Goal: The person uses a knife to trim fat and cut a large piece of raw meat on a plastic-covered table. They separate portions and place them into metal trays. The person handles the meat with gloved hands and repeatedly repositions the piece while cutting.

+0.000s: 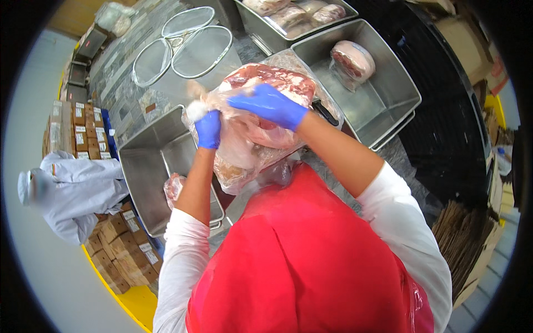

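Observation:
A large piece of raw meat (288, 81), red with pale fat, lies in front of me on a board or surface covered with clear plastic. A crumpled clear plastic bag (236, 141) covers its near left part. My left hand (209, 130), in a blue glove, is closed on the bag's gathered edge at the meat's left side. Across the top of the meat reaches my right hand (269, 106), also blue-gloved, its fingers closed on the same plastic; the fingertips are slightly blurred. Beside my right wrist rests a black handle (325, 113), apparently a knife's.
A steel tub (383, 105) at right holds a wrapped meat piece (353, 62). Another tub (277, 34) beyond holds several. The left tub (145, 161) has a small piece. Ring-framed clear bags (191, 53) stand ahead. At far left are a person (83, 186) and stacked boxes (125, 247).

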